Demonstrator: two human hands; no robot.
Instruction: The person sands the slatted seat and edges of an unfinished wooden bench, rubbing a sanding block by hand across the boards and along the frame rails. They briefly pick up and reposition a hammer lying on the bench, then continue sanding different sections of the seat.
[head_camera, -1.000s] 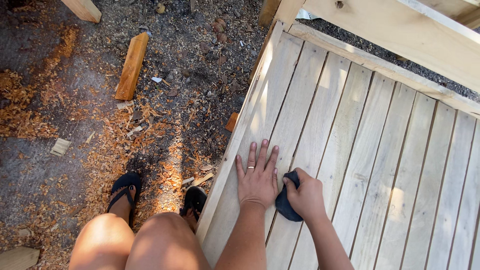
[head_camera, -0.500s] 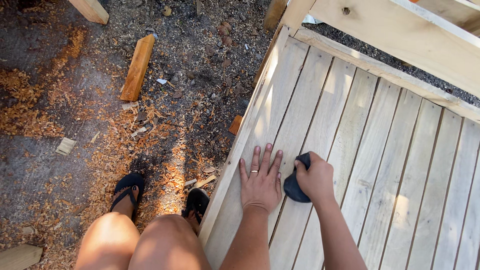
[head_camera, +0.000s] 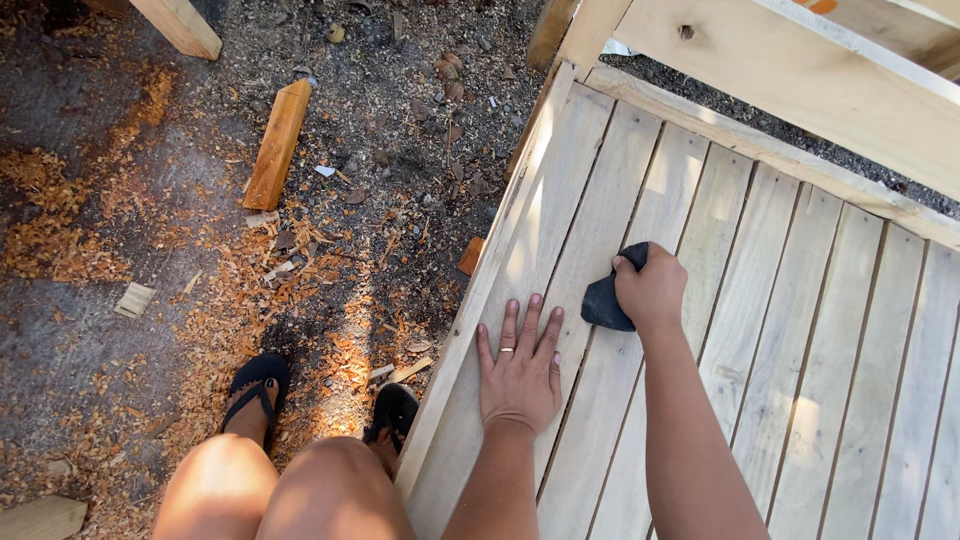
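1. The right hand (head_camera: 655, 290) has its grip clamped on a dark sanding block (head_camera: 610, 298), which sits pressed on a plank of the slatted wooden panel (head_camera: 780, 330), just left of the knuckles.
2. The left hand (head_camera: 520, 370) lies flat with its fingers apart, palm down on the plank beside the block, holding nothing; a ring shows on one finger.
3. Good practice here, as I judge it: run the block along the grain, lengthwise down the plank, not across the gaps between planks.
4. Keep the block flat under the grip, so that its edge does not dig a groove into the soft wood.
5. Let the flat hand steady the panel, near the block but apart from its path.
6. Beyond the panel's left edge, well apart from either grip, the ground is strewn with wood shavings (head_camera: 60, 230), and a short wooden offcut (head_camera: 277, 145) lies among them.
7. The person's feet in black sandals (head_camera: 255, 385) stand just beside that edge.
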